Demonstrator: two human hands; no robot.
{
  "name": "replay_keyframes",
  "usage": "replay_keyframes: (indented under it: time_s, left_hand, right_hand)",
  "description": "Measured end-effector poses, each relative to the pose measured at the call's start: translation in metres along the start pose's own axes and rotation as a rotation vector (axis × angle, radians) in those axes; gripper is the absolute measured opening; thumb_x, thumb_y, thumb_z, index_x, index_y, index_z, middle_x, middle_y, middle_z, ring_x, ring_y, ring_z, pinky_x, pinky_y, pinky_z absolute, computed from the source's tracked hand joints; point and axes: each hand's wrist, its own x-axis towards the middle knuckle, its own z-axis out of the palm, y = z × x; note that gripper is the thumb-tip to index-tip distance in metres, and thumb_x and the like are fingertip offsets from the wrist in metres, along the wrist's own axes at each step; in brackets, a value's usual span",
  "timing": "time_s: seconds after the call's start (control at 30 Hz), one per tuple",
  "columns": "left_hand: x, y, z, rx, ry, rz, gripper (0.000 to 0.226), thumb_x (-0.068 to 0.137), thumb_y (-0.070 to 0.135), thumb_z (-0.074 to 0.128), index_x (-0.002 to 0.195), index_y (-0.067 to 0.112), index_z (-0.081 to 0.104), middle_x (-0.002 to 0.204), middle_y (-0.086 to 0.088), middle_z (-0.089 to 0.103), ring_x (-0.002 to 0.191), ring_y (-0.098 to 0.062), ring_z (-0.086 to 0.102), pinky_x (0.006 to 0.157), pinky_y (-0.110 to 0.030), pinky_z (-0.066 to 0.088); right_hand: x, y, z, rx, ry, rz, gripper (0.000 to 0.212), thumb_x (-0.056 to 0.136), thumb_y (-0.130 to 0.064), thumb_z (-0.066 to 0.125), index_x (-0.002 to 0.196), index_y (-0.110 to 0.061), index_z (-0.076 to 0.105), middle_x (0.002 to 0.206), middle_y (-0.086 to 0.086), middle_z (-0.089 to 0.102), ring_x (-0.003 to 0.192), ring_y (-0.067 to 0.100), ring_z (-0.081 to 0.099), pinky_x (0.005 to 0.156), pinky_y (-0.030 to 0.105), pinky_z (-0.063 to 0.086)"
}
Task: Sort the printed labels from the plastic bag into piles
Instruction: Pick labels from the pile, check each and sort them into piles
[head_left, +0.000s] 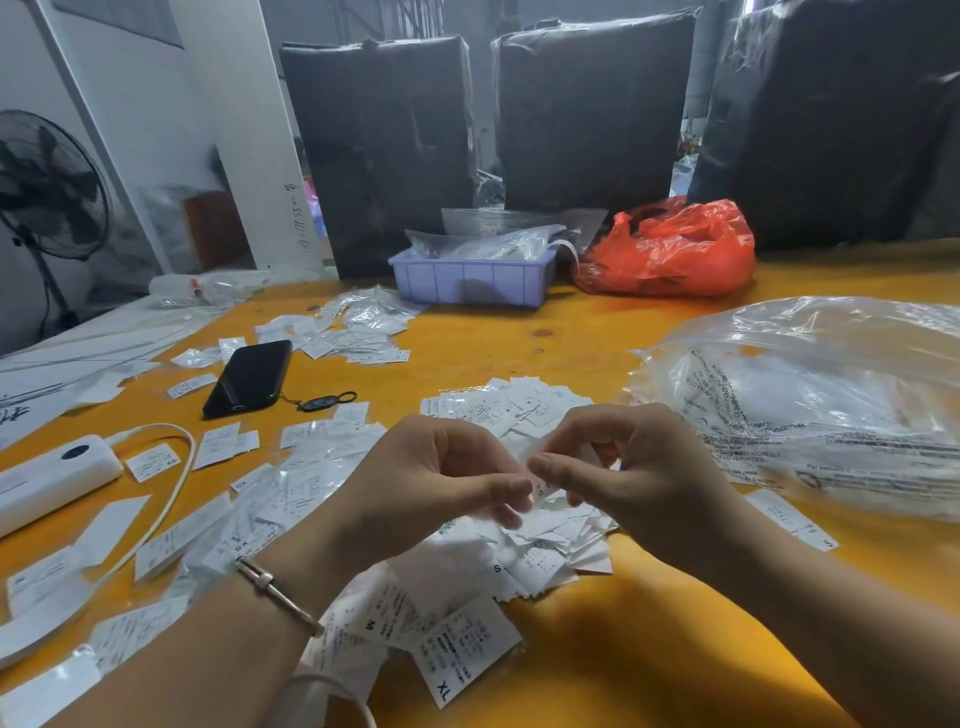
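My left hand (441, 478) and my right hand (623, 467) meet over the yellow table (649, 649) and together pinch a small white label (540, 457) between thumbs and fingers. Under them lies a heap of white printed labels (545, 551) marked S. An XL label (462, 647) lies nearer me, and XS labels (249, 525) are spread to the left. Another pile (509, 405) sits just beyond my hands. A large clear plastic bag (810, 405) with printed text lies at the right.
A black phone (249, 376) with a key ring and a white power bank (52, 480) with a cable lie at the left. A purple tray (470, 280) of clear bags and a red plastic bag (670, 249) stand at the back, before black wrapped bundles (592, 114).
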Motion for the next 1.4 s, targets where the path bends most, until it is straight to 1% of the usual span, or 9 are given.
replay_keyframes:
  time_s: [0.1, 0.17, 0.3, 0.43, 0.53, 0.63, 0.83, 1.17, 1.4]
  left_hand:
    - [0.000, 0.000, 0.001, 0.053, -0.009, 0.015, 0.022, 0.088, 0.019, 0.067, 0.092, 0.000, 0.075, 0.081, -0.009, 0.077, 0.075, -0.024, 0.075, 0.064, -0.026, 0.057]
    - [-0.001, 0.001, 0.000, 0.047, 0.019, 0.028, 0.022, 0.086, 0.020, 0.067, 0.092, 0.000, 0.075, 0.080, -0.010, 0.077, 0.073, -0.024, 0.075, 0.062, -0.027, 0.058]
    - [0.000, 0.001, -0.002, 0.046, 0.071, 0.068, 0.022, 0.080, 0.020, 0.071, 0.087, 0.000, 0.075, 0.077, -0.010, 0.076, 0.069, -0.025, 0.075, 0.059, -0.028, 0.058]
    - [-0.001, 0.000, -0.002, 0.047, 0.061, 0.089, 0.024, 0.078, 0.023, 0.073, 0.085, 0.000, 0.075, 0.076, -0.010, 0.076, 0.068, -0.025, 0.074, 0.059, -0.025, 0.057]
    - [-0.001, 0.000, -0.001, 0.050, 0.049, 0.096, 0.026, 0.077, 0.023, 0.074, 0.086, -0.001, 0.075, 0.075, -0.010, 0.076, 0.068, -0.024, 0.074, 0.059, -0.023, 0.056]
    - [0.000, 0.000, -0.001, 0.057, 0.039, 0.098, 0.026, 0.077, 0.021, 0.074, 0.086, -0.003, 0.074, 0.075, -0.010, 0.076, 0.068, -0.024, 0.074, 0.059, -0.026, 0.057]
    - [0.000, -0.001, 0.000, 0.071, 0.049, 0.086, 0.020, 0.081, 0.016, 0.072, 0.087, -0.003, 0.075, 0.076, -0.010, 0.076, 0.069, -0.024, 0.074, 0.061, -0.033, 0.057]
    - [0.000, 0.000, 0.000, 0.078, 0.043, 0.077, 0.024, 0.081, 0.020, 0.070, 0.089, -0.002, 0.074, 0.077, -0.009, 0.076, 0.069, -0.024, 0.075, 0.061, -0.027, 0.058]
    - [0.000, -0.001, 0.000, 0.081, 0.044, 0.081, 0.024, 0.080, 0.021, 0.071, 0.088, -0.001, 0.075, 0.077, -0.009, 0.077, 0.070, -0.024, 0.075, 0.064, -0.034, 0.059]
  right_hand:
    - [0.001, 0.001, -0.003, -0.005, -0.003, -0.008, 0.008, 0.079, -0.011, 0.075, 0.071, -0.013, 0.075, 0.054, -0.011, 0.059, 0.057, 0.022, 0.056, 0.056, 0.043, 0.047]
    - [0.001, -0.002, -0.007, 0.077, 0.024, -0.020, 0.010, 0.079, -0.002, 0.072, 0.081, -0.011, 0.076, 0.067, -0.002, 0.069, 0.061, 0.025, 0.062, 0.060, 0.047, 0.053]
    - [0.003, -0.006, -0.019, 0.267, 0.186, -0.049, 0.041, 0.081, 0.005, 0.067, 0.116, -0.016, 0.062, 0.086, 0.006, 0.073, 0.072, 0.020, 0.070, 0.070, 0.029, 0.058]
    - [0.001, -0.015, -0.021, 0.230, 0.223, -0.117, 0.029, 0.078, 0.001, 0.072, 0.100, -0.010, 0.058, 0.085, 0.005, 0.073, 0.073, 0.019, 0.071, 0.072, 0.029, 0.059]
    - [-0.003, -0.021, -0.016, 0.161, 0.187, -0.154, 0.024, 0.076, 0.000, 0.075, 0.092, -0.011, 0.060, 0.081, 0.002, 0.071, 0.072, 0.018, 0.070, 0.072, 0.036, 0.058]
    - [-0.005, -0.022, -0.013, 0.065, 0.168, -0.192, 0.025, 0.076, 0.001, 0.076, 0.092, -0.012, 0.062, 0.079, -0.001, 0.069, 0.072, 0.019, 0.068, 0.070, 0.041, 0.055]
    - [-0.006, -0.021, -0.011, -0.078, 0.221, -0.219, 0.026, 0.076, 0.000, 0.077, 0.096, -0.011, 0.064, 0.079, -0.002, 0.071, 0.067, 0.017, 0.067, 0.066, 0.036, 0.054]
    - [-0.008, -0.024, -0.012, 0.004, 0.257, -0.194, 0.032, 0.074, 0.004, 0.076, 0.097, -0.014, 0.063, 0.070, -0.001, 0.071, 0.067, 0.021, 0.068, 0.068, 0.039, 0.054]
    - [-0.007, -0.020, -0.013, -0.029, 0.237, -0.180, 0.031, 0.076, 0.002, 0.075, 0.096, -0.017, 0.062, 0.070, 0.003, 0.071, 0.065, 0.022, 0.067, 0.067, 0.040, 0.052]
